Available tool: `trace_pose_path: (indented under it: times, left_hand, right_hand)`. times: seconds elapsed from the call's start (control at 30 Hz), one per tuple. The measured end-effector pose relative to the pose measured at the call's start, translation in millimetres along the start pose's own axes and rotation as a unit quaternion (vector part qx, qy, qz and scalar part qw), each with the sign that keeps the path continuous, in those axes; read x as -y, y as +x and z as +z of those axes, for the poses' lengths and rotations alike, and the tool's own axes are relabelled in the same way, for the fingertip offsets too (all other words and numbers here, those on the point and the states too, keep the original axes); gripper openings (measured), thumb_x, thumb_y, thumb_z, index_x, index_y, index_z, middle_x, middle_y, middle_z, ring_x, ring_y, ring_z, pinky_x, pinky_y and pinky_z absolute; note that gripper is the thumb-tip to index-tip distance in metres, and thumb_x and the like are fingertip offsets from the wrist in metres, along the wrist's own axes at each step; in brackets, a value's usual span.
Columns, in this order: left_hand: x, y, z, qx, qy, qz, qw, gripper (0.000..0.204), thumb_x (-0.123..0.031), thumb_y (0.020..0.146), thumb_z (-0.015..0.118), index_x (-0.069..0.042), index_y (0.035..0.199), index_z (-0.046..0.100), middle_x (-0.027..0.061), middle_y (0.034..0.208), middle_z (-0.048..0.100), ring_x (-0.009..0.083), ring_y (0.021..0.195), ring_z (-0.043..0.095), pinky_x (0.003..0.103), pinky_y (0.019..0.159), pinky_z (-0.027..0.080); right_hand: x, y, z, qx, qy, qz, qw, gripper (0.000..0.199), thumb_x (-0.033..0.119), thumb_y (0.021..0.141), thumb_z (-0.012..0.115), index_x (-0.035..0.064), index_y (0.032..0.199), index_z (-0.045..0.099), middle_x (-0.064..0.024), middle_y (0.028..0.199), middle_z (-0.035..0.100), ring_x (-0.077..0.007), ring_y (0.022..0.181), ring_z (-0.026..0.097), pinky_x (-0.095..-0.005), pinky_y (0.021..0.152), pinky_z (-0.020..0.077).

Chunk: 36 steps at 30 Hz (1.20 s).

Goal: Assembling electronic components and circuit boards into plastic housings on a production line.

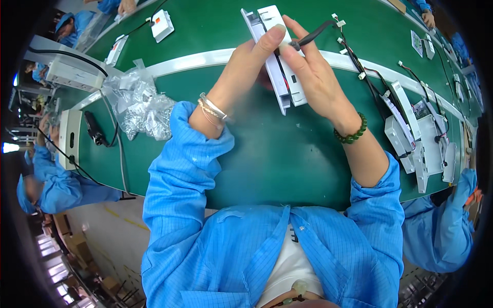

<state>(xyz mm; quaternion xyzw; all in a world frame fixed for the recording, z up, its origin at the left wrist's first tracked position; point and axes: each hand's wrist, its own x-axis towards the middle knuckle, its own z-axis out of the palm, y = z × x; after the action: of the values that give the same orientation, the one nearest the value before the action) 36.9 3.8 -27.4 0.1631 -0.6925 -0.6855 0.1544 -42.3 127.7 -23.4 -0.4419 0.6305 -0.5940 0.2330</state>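
Blue jacket point(221, 246) foremost, left fingers point(270, 41) and right fingers point(295, 61) grip white casing point(276, 79); bag point(131, 84) holds silvery parts point(149, 108)

Factory assembly workshop: long green desk point(287, 169), bag of small parts point(146, 105) upper left, wired white housings point(431, 143) far right, blue-clad co-worker point(61, 185) lower left.

Left hand point(250, 60) partly hidden by a white plastic casing point(297, 93)
Most of its fingers are behind it; pieces point(155, 117) in the clear plastic bag point(125, 86) are too small to identify; the top edge cuts off a co-worker's blue sleeve point(107, 5).
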Motion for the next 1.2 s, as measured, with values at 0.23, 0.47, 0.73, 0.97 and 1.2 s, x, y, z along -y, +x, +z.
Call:
trace_pose_path:
  times: [0.23, 0.47, 0.73, 0.97, 1.2]
  left_hand:
    - [5.3, 5.3, 11.8, -0.010, -0.012, 0.043, 0.999, 0.077, -0.070, 0.073, 0.038, 0.004, 0.083, 0.055, 0.0103, 0.064, 0.057, 0.0147, 0.055, 0.058, 0.021, 0.042, 0.045]
    - [8.9, 19.2, 22.0, -0.040, -0.009, 0.122, 0.992, 0.072, -0.062, 0.079, 0.037, 0.007, 0.082, 0.055, 0.0149, 0.069, 0.058, 0.0210, 0.065, 0.057, 0.028, 0.059, 0.044]
    - [-4.7, 11.0, 51.7, -0.014, -0.302, 0.114, 0.946, 0.049, -0.050, 0.082, 0.044, -0.002, 0.083, 0.056, 0.0044, 0.072, 0.056, 0.0087, 0.062, 0.052, 0.022, 0.057, 0.042]
    - [0.4, 8.5, 49.0, -0.020, -0.385, 0.088, 0.918, 0.039, -0.043, 0.081, 0.050, -0.009, 0.099, 0.051, 0.0002, 0.082, 0.053, 0.0070, 0.070, 0.051, 0.021, 0.061, 0.043]
    - [-0.9, 2.6, 54.4, -0.060, -0.395, 0.138, 0.906, 0.074, -0.037, 0.079, 0.057, -0.001, 0.131, 0.018, 0.0111, 0.103, 0.048, 0.0150, 0.091, 0.050, 0.026, 0.078, 0.042]
  right_hand:
    - [-3.1, 0.7, -8.0, 0.015, -0.037, -0.029, 0.999, 0.066, 0.042, 0.084, 0.045, 0.0009, 0.131, 0.024, -0.0199, 0.112, 0.047, -0.0257, 0.103, 0.049, -0.0320, 0.088, 0.0368]
    - [-5.1, 1.9, 2.2, -0.080, -0.031, -0.093, 0.992, 0.056, 0.031, 0.089, 0.039, 0.0031, 0.134, 0.020, -0.0077, 0.103, 0.049, -0.0103, 0.088, 0.047, -0.0210, 0.076, 0.0376]
    - [-16.8, 5.9, -3.5, -0.036, 0.005, -0.130, 0.991, 0.066, 0.046, 0.089, 0.028, -0.0046, 0.131, 0.017, -0.0211, 0.129, 0.030, -0.0288, 0.122, 0.027, -0.0339, 0.100, 0.0213]
    - [-4.8, 4.8, 5.9, -0.004, -0.030, -0.166, 0.986, 0.070, 0.051, 0.089, 0.021, -0.0060, 0.130, 0.020, -0.0203, 0.134, 0.021, -0.0307, 0.125, 0.019, -0.0364, 0.102, 0.0149]
    - [0.6, 1.9, -2.5, 0.013, -0.028, -0.072, 0.997, 0.064, 0.043, 0.090, 0.028, -0.0036, 0.132, 0.016, -0.0199, 0.133, 0.022, -0.0271, 0.125, 0.021, -0.0335, 0.101, 0.0192]
